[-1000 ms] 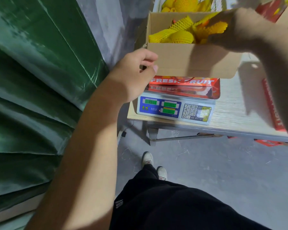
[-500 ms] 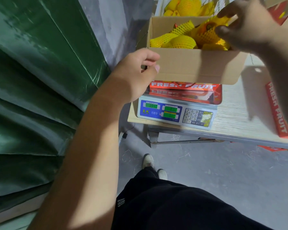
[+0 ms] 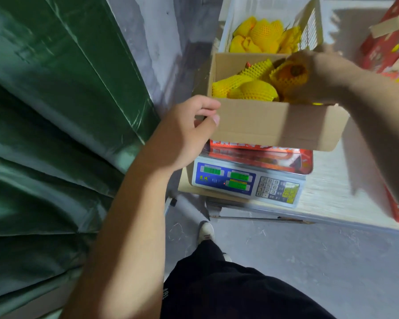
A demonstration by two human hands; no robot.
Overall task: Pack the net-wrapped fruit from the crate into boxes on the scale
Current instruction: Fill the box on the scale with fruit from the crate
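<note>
Head view: packing station, open brown cardboard box on the blue-faced digital scale.

My left hand grips the box's near left corner, thumb on the outer wall and fingers curled over the edge. My right hand holds one orange fruit in yellow foam net, fingers wrapped round it, above the box's right side. Several yellow net-wrapped fruits lie inside the box. Behind it stands the white plastic crate, more wrapped fruit within. A red printed carton sits between box and scale.
</note>
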